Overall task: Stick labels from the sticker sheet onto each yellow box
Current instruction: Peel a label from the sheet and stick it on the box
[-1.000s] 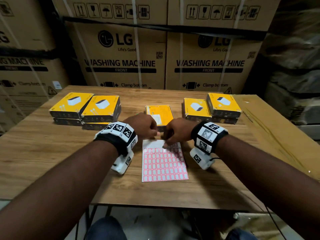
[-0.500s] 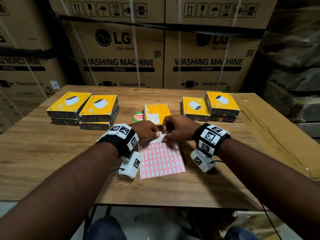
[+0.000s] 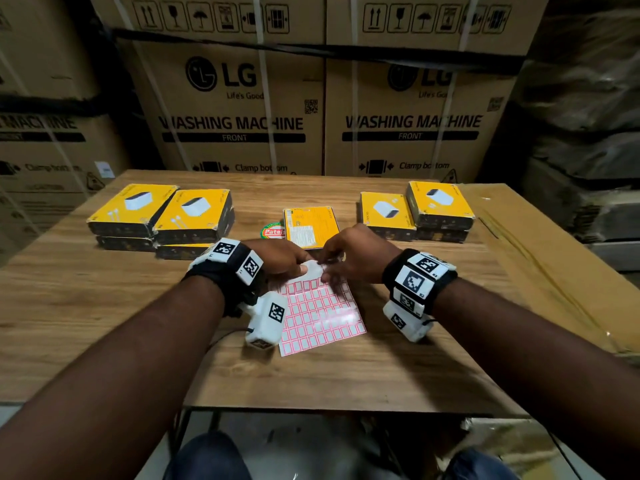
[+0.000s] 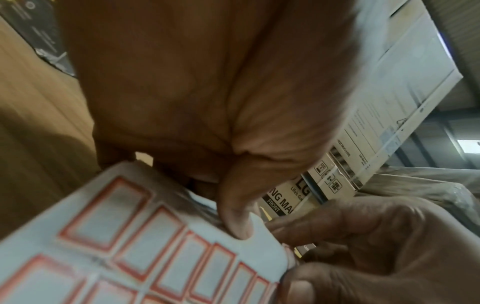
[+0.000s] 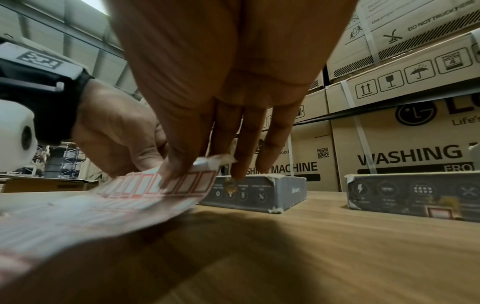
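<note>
A white sticker sheet (image 3: pixel 320 318) with red-framed labels lies on the wooden table (image 3: pixel 104 306), its far edge lifted. My left hand (image 3: pixel 304 268) pinches that far edge, thumb (image 4: pixel 239 226) on top. My right hand (image 3: pixel 327 263) pinches the same edge beside it, where a white bit (image 5: pixel 215 160) curls up. One yellow box (image 3: pixel 310 225) lies just beyond the hands, printed back up. Two stacks of yellow boxes (image 3: pixel 162 213) stand at the left and two more (image 3: pixel 415 209) at the right. A red-framed label (image 5: pixel 440 212) shows on the side of a right-hand box.
A round green and red sticker (image 3: pixel 272 231) lies on the table left of the centre box. Large LG washing machine cartons (image 3: pixel 235 109) wall off the back. A taped cardboard sheet (image 3: pixel 540 258) covers the table's right side. The near table edge (image 3: pixel 346 407) is close to my knees.
The sheet's far edge has come up off the table and the sheet has turned slightly. Both hands have shifted from pressing on it to pinching its edge. The round sticker has come into view.
</note>
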Demonstrator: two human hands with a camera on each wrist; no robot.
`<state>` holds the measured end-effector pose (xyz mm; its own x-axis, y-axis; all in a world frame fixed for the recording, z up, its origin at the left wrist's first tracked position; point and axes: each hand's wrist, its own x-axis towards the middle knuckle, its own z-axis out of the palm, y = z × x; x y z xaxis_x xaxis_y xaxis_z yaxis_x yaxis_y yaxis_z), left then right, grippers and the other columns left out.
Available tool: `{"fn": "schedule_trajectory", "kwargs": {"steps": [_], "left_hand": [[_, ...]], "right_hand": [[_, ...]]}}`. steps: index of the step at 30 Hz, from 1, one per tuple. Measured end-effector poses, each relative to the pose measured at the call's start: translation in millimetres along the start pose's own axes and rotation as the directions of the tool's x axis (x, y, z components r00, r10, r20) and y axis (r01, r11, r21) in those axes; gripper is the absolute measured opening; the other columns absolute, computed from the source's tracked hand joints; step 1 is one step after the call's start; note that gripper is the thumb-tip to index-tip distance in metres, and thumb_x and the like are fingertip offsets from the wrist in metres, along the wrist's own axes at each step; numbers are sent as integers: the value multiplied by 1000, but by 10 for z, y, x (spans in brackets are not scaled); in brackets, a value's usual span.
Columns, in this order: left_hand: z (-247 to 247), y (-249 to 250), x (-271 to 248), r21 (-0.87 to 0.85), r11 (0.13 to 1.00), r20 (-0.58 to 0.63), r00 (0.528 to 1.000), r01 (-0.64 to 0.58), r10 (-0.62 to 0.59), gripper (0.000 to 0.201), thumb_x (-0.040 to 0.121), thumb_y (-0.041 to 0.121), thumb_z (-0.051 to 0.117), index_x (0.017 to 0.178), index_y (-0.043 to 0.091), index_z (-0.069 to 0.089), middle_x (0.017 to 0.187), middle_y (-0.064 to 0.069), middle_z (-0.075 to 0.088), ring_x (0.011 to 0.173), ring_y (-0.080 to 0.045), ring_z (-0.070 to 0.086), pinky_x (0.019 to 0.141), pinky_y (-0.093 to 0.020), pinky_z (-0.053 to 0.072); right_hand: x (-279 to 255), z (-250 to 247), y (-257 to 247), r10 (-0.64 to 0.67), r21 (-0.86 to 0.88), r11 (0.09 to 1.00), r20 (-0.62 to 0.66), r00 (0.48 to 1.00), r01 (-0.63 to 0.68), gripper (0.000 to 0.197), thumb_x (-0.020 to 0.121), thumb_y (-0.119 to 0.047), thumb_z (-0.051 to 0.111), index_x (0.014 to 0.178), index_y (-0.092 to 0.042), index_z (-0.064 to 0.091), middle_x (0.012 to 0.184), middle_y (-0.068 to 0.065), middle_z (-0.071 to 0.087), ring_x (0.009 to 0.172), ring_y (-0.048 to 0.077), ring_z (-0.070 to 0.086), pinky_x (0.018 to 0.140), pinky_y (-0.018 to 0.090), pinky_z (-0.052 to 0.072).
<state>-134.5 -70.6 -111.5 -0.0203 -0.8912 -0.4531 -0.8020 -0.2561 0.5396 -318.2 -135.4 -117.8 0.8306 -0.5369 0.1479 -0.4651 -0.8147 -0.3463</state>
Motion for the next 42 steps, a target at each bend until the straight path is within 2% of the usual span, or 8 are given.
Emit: {"fn": "schedule_trajectory", "kwargs": {"steps": [7,12,17,23,27,29,33,42], "left_hand": [[70,120,11,247,968,-51,998,48,-36,29,100,18,50,122,5,64,122,-14,64,117,-29,58,101,-40,46],[127,111,55,293,952,-93,994,85,-60,24,94,22,58,109,7,70,110,-12,70,101,-26,64,89,-36,51],[166,118,70,254,963,-165,985,93,-52,16,87,19,65,100,13,72,88,-3,69,86,-21,63,75,-29,50],[128,71,61,157,987,-168,986,29,-3,13,85,18,68,96,22,73,88,5,68,82,-12,61,76,-24,48],[-65,55,27,162,987,-483,871,-18,95,8,83,19,70,82,27,70,90,6,69,92,-15,63,81,-26,49],[-126,-1,65,198,979,-576,813,37,86,17,82,19,72,97,25,67,101,1,68,101,-19,61,83,-28,47],[-54,-101,190,242,963,-448,894,116,5,72,78,22,79,140,19,43,136,-12,55,121,-30,54,91,-28,43],[-86,-135,244,42,999,-585,810,-10,33,77,66,30,88,134,22,53,133,-4,59,113,-22,60,84,-24,44]], "right_hand": [[-5,36,8,-3,6,1000,20,1000,3,11,79,-29,79,87,-22,75,94,-5,72,87,7,62,78,26,52],[-31,10,-19,-39,-31,999,49,998,40,7,78,-26,79,82,-25,73,102,-6,65,94,9,57,80,27,50],[-26,11,-33,-66,-96,993,83,994,74,7,84,-20,70,91,-20,73,93,-6,66,78,4,51,67,19,37],[-1,-4,70,48,16,999,4,999,-48,13,88,-26,67,94,-15,70,88,-2,67,78,10,57,68,22,39],[74,-29,219,207,97,975,-83,975,-198,10,86,-27,68,89,-17,68,96,0,66,88,16,60,72,26,43],[113,-42,267,243,116,965,-61,968,-235,9,84,-24,70,90,-17,67,100,2,66,95,20,60,79,30,48],[192,-51,261,280,173,942,71,957,-288,16,80,-18,75,92,-20,66,108,-1,64,105,19,57,90,35,50],[310,-171,112,214,237,946,59,975,-222,34,74,-13,79,103,-20,63,114,-2,59,78,10,53,70,24,44]]}}
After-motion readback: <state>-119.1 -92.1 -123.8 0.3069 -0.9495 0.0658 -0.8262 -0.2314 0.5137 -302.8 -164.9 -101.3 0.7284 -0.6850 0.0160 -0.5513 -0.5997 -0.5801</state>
